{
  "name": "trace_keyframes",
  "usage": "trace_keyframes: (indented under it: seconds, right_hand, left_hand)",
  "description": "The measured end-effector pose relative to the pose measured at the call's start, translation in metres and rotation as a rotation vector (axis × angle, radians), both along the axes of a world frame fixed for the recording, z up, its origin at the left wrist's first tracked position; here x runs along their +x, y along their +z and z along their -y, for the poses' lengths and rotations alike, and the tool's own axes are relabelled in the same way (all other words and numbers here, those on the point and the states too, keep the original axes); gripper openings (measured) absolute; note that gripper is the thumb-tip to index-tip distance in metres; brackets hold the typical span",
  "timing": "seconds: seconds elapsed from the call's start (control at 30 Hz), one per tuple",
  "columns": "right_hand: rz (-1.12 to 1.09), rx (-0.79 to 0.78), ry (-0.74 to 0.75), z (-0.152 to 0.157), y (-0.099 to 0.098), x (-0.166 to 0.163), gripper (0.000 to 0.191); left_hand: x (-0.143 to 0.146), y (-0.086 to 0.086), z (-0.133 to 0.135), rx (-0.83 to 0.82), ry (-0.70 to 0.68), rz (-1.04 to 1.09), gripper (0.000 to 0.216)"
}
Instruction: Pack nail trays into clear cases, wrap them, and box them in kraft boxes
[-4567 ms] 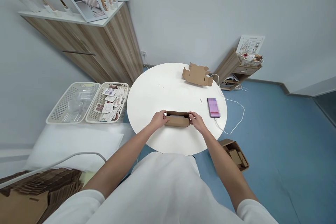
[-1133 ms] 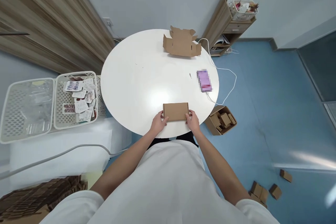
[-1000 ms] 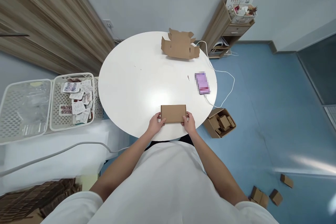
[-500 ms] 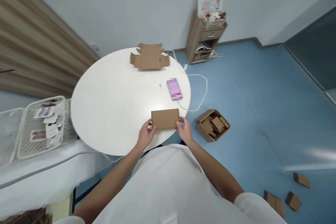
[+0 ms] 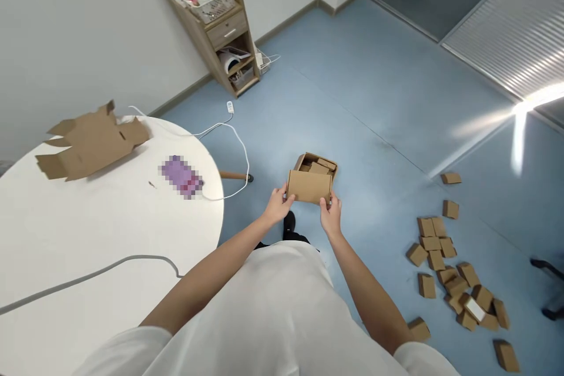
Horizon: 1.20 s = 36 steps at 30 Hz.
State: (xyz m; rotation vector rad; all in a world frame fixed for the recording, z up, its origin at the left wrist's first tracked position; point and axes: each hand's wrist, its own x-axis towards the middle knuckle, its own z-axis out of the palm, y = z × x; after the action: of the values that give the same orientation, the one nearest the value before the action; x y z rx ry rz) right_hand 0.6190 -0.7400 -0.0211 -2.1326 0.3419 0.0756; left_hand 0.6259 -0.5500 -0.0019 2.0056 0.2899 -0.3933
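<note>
Hands (image 5: 277, 207) at both ends of box (image 5: 309, 187)

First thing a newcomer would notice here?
The closed brown box held between the left hand and right hand, mid-picture, partly hiding an open carton behind it. Next, the loose brown boxes scattered across the blue floor at lower right. Then the unfolded cardboard on the white table, at the left.
</note>
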Motion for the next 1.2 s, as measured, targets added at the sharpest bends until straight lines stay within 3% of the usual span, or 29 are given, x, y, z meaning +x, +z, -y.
trace_keyframes:
  seconds: [0.1,0.2,0.4,0.6,0.73,0.97,1.2]
  right_hand:
    - [-0.024,0.026,-0.065,0.024,-0.003,0.01,0.061]
    - [-0.021,0.071,-0.078,0.033,-0.006,0.008,0.067]
    - [-0.166,0.101,-0.009,0.023,-0.018,-0.026,0.068]
    - [-0.296,0.145,0.135,-0.005,-0.036,-0.052,0.059]
    - [-0.291,0.212,0.238,-0.044,-0.034,-0.052,0.05]
    - [-0.266,0.317,0.653,-0.15,-0.001,-0.086,0.036]
    - [-0.399,0.37,1.177,-0.269,0.023,-0.185,0.039]
  left_hand:
    - [0.028,-0.002,0.027,-0.061,-0.067,-0.036,0.056]
    - [0.04,-0.003,0.035,-0.078,-0.106,-0.046,0.053]
    - [0.006,-0.009,0.008,-0.103,-0.087,-0.122,0.039]
    - [-0.062,0.0,-0.05,-0.152,0.161,-0.257,0.046]
    - [-0.115,0.017,-0.091,-0.235,0.336,-0.25,0.053]
    - [-0.235,0.046,-0.151,-0.305,0.791,-0.065,0.049]
    - [-0.365,0.037,-0.197,-0.3,1.237,0.133,0.04]
